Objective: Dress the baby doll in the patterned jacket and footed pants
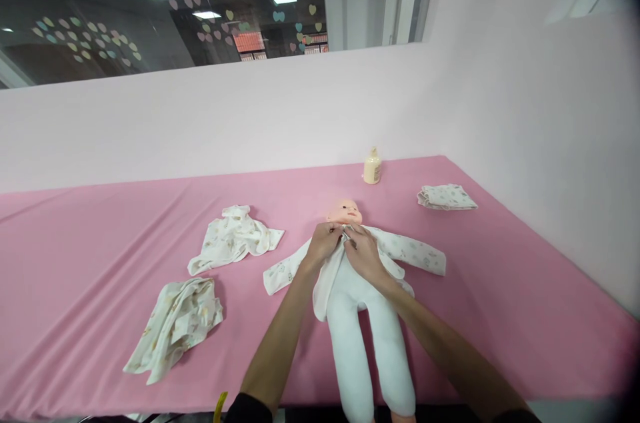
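A baby doll point(345, 211) lies on its back on a pink-covered table, its head away from me. Its arms are in the spread sleeves of a white printed baby shirt point(411, 251), whose front hangs apart below the chest. White cloth covers the doll's body and legs. At the collar, my left hand point(325, 240) pinches the shirt's edge. My right hand point(361, 250) is closed on the cloth right beside it, the fingertips of both almost meeting. Whatever fastener may lie between the fingers is too small to make out.
Two crumpled printed garments, one farther back point(235, 240) and one nearer point(177, 323), lie on the pink sheet point(100, 243) at left. A cream pump bottle point(372, 168) stands behind the doll. Some folded printed cloth point(447, 197) is at right. White walls border the back and right.
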`<state>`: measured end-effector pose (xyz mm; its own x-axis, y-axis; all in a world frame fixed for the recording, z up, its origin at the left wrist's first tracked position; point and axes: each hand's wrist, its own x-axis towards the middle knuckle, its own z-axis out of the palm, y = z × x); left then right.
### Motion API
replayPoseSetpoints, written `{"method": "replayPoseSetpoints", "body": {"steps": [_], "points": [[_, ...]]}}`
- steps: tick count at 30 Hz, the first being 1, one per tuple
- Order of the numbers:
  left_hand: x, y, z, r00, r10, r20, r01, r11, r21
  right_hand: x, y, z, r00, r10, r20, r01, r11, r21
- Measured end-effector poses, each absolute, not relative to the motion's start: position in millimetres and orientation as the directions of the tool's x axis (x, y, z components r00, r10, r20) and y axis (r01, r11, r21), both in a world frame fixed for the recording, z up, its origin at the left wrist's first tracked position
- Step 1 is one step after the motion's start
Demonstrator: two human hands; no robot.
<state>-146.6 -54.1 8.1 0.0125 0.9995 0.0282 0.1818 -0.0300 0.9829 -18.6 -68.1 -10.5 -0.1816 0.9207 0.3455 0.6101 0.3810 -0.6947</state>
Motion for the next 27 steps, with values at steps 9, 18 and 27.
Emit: {"method": "replayPoseSetpoints", "body": {"steps": [9,18,27], "points": [[-147.6,-79.8,17.3,-0.032,0.996,0.086,0.538,-0.055,0.841,-6.4,-81.0,-14.5,-0.137,0.899,0.416,0.696,0.386,-0.605],[-132.4,-89.0,13.6,-0.011,0.985,0.172,0.813,-0.091,0.574,17.5,-75.7,10.6,-0.236,0.959,0.158,0.696,0.28,-0.661],[-136.3,-110.4,26.2,-0.068,0.972,0.223,0.968,0.01,0.251,33.6,-79.0,28.7,-0.27,0.949,0.165,0.73,0.313,-0.607]]}}
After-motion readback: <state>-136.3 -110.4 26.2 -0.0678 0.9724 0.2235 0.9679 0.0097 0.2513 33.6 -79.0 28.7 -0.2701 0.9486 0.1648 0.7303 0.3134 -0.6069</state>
